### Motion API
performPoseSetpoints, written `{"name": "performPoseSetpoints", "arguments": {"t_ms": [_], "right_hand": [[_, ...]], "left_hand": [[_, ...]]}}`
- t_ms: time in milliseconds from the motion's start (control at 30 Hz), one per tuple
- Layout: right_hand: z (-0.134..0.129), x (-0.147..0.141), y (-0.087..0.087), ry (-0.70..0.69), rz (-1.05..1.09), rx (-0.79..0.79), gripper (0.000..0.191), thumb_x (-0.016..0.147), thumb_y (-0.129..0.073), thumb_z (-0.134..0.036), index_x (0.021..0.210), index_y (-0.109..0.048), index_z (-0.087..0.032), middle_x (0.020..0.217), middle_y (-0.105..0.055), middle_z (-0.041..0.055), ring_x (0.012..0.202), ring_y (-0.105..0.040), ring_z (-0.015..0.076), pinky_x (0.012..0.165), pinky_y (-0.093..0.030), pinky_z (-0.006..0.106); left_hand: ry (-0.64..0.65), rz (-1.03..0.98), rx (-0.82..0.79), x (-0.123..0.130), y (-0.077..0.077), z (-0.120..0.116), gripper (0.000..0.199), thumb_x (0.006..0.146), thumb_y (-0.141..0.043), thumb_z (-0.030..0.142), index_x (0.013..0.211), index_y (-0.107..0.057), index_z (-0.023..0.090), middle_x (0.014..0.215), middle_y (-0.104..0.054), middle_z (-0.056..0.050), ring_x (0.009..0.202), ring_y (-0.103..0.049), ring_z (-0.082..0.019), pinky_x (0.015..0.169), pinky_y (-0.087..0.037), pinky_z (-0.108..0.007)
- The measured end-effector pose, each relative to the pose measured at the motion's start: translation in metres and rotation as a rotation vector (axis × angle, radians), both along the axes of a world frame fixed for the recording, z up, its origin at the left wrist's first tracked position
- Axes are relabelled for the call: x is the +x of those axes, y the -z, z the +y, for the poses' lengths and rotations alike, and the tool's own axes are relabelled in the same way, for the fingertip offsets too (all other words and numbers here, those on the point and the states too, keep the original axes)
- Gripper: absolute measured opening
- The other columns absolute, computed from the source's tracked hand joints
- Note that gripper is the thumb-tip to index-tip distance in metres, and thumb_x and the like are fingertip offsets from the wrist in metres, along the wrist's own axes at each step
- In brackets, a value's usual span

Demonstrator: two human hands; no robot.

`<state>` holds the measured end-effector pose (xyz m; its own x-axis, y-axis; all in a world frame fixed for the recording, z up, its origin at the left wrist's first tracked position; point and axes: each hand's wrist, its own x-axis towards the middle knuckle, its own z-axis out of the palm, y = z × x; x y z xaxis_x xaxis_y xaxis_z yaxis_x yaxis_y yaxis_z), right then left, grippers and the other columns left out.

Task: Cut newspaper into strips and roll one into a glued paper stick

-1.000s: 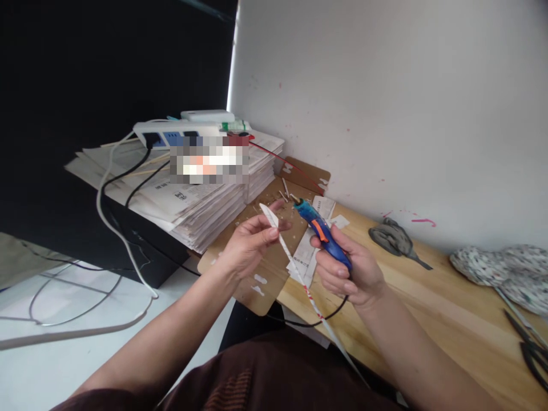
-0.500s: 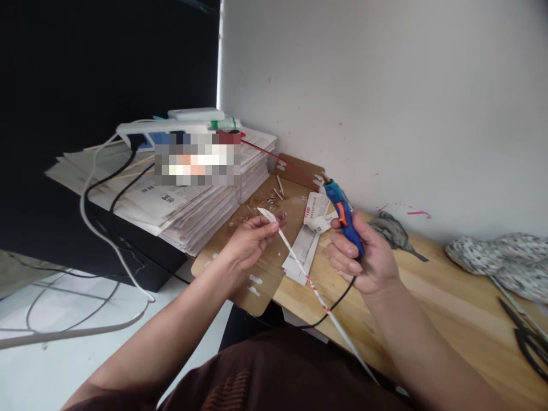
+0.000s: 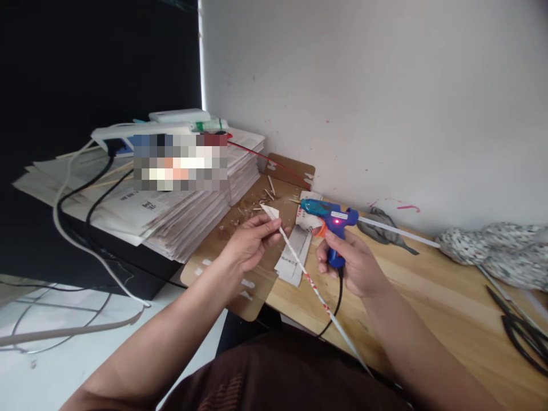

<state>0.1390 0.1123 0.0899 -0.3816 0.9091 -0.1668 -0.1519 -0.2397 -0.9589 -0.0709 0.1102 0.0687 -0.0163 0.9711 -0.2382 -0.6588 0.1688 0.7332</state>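
Between its thumb and fingers, my left hand (image 3: 253, 242) pinches a thin rolled paper stick (image 3: 309, 281) near its upper end. A loose pointed flap of paper stands out above the thumb, and the stick slopes down right toward my lap. My right hand (image 3: 349, 257) grips the handle of a blue glue gun (image 3: 336, 220), with fingers by its orange trigger. A red light glows on its side and a white glue stick (image 3: 398, 231) sticks out at the back. The nozzle points left, a little right of the paper flap, and seems apart from it.
A tall pile of newspaper sheets (image 3: 205, 217) carries a white power strip (image 3: 145, 132) with black cords. Brown cardboard (image 3: 257, 294) with scraps lies beside it, with paper strips (image 3: 293, 262) on its right. Black scissors (image 3: 520, 337) and speckled cloth (image 3: 496, 251) are at right.
My right hand has turned the glue gun from nearly upright and end-on to sideways, its nozzle now pointing left toward the paper flap. My left hand still pinches the stick. The view has shifted slightly.
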Motion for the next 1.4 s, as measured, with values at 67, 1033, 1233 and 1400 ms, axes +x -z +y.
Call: {"name": "performPoseSetpoints", "arguments": {"t_ms": [67,1033,1233,1400], "right_hand": [[-0.004,0.002,-0.003,-0.037,0.02,-0.014,0.041,0.079,-0.074,-0.048,0.105,-0.064,-0.018,0.063,-0.062,-0.0014,0.048,-0.06,0.0111,0.035,-0.027,0.016],[-0.046,0.018,-0.01,-0.085,-0.209,0.185,0.035,0.089,-0.063,-0.053,0.092,-0.056,-0.019,0.06,-0.049,-0.0047,0.052,-0.046,0.0098,0.046,-0.041,0.023],[-0.05,0.022,-0.011,-0.053,-0.353,0.273,0.036,0.091,-0.057,-0.055,0.087,-0.054,-0.02,0.061,-0.048,-0.0043,0.052,-0.047,0.0094,0.048,-0.042,0.023],[-0.052,0.028,-0.01,-0.016,-0.469,0.318,0.037,0.091,-0.056,-0.056,0.091,-0.059,-0.019,0.06,-0.047,-0.0033,0.053,-0.047,0.0115,0.049,-0.043,0.025]], "left_hand": [[-0.009,-0.022,-0.007,0.003,0.0,-0.008,0.009,0.075,-0.074,0.002,0.075,-0.07,0.01,0.072,-0.07,-0.002,0.075,-0.074,-0.015,0.06,-0.058,-0.014],[0.037,0.01,-0.048,0.013,-0.007,-0.048,0.005,0.081,-0.072,0.009,0.084,-0.076,0.008,0.085,-0.076,-0.012,0.082,-0.074,-0.016,0.074,-0.06,-0.018],[0.064,0.019,-0.042,0.019,-0.012,-0.05,0.01,0.083,-0.068,0.007,0.088,-0.077,0.007,0.092,-0.077,-0.013,0.085,-0.074,-0.016,0.077,-0.06,-0.019],[0.084,0.016,-0.019,0.023,-0.016,-0.05,0.011,0.083,-0.068,0.007,0.089,-0.077,0.008,0.09,-0.077,-0.011,0.082,-0.074,-0.015,0.077,-0.06,-0.019]]}}
